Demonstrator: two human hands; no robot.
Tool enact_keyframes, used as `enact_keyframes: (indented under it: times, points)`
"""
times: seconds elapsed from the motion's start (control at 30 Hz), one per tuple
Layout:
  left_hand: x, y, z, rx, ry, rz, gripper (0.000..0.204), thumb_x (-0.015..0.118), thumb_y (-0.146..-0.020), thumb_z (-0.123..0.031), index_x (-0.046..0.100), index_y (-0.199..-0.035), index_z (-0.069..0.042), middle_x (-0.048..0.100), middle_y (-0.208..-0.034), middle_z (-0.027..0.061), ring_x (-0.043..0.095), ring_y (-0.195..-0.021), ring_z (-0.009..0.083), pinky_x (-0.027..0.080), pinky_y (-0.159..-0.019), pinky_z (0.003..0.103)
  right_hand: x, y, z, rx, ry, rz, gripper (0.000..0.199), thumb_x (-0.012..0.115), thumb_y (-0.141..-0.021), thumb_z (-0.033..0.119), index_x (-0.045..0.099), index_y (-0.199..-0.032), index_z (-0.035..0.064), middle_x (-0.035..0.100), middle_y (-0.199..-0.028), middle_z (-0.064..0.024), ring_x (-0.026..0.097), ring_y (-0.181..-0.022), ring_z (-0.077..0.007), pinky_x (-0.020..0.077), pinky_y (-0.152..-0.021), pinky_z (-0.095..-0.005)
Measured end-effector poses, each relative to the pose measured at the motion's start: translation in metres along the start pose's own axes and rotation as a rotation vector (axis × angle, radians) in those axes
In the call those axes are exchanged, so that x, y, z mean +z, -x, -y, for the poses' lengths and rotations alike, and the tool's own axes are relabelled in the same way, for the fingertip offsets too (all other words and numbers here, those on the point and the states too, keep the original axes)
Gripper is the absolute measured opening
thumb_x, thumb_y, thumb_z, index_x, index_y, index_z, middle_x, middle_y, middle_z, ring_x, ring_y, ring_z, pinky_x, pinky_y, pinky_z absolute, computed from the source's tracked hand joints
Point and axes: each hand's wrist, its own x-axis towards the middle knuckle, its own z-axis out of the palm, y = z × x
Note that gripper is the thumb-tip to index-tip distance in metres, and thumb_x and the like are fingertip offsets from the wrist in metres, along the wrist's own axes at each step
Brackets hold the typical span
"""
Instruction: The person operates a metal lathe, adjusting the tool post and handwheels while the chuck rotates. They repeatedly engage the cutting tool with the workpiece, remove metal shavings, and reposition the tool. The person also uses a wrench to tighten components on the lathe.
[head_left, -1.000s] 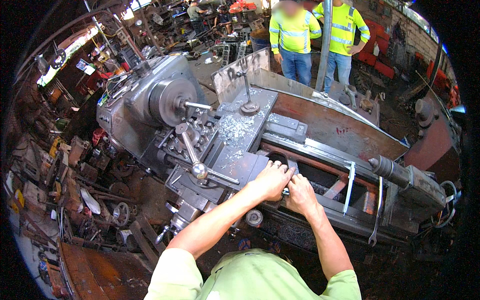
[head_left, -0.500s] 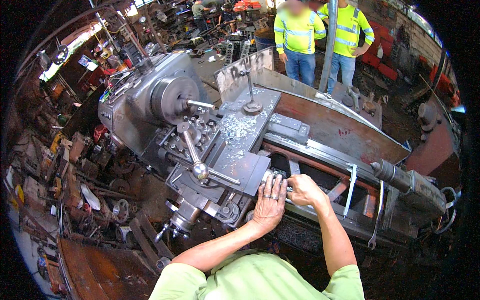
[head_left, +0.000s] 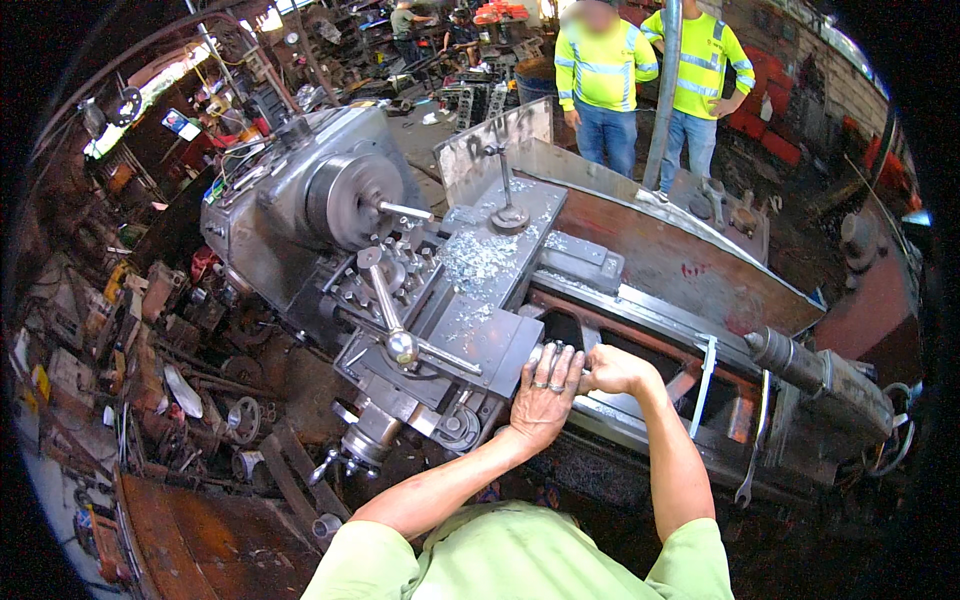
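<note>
1. Right hand [head_left: 615,368] is clenched around a small handle, mostly hidden in the fist, at the near edge of the lathe carriage [head_left: 480,335].
2. Left hand [head_left: 543,392] lies flat beside it, fingers spread and released, touching the carriage's near corner.
3. Metal chips [head_left: 478,262] litter the carriage top.
4. The chuck [head_left: 345,200] sits at the lathe's left end.
5. Two people in yellow vests [head_left: 650,65] stand beyond the far edge.

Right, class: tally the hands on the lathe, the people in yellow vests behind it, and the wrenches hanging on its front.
Hands on the lathe: 2, left hand and right hand
People in yellow vests: 2
Hanging wrenches: 2
Total: 6
</note>
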Motion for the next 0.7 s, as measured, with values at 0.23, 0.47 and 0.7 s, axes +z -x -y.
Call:
enact_keyframes:
  times: [0.23,0.47,0.7]
  points:
    - [-0.002,-0.006,0.001,0.001,-0.041,0.032,0.060,0.055,-0.089,-0.018,0.043,-0.146,-0.004,0.046,-0.143,0.0145,0.041,-0.134,0.0355,0.034,-0.107,0.053,0.000,-0.014,-0.015,-0.015,-0.144,0.099,0.029,0.076,-0.074,0.025,0.069,-0.073,-0.0034,0.064,-0.063,-0.0080,0.056,-0.058,-0.0161,0.0477,-0.058,-0.0349]
    - [-0.011,-0.021,0.008,0.062,-0.056,0.127,0.057,0.052,-0.090,-0.018,0.043,-0.143,0.000,0.055,-0.128,0.0167,0.051,-0.121,0.0347,0.036,-0.105,0.052,0.000,-0.023,-0.029,-0.013,-0.355,0.222,0.028,0.076,-0.078,0.021,0.075,-0.086,-0.0056,0.075,-0.080,-0.0147,0.072,-0.073,-0.0207,0.0586,-0.075,-0.0323]
    - [-0.024,-0.033,0.012,0.142,-0.068,0.214,0.059,0.055,-0.087,-0.018,0.044,-0.140,0.007,0.058,-0.117,0.0196,0.055,-0.113,0.0348,0.039,-0.103,0.050,0.000,-0.028,-0.039,-0.074,-0.469,0.237,0.028,0.076,-0.078,0.022,0.075,-0.085,-0.0045,0.075,-0.080,-0.0144,0.072,-0.072,-0.0208,0.0588,-0.075,-0.0325]
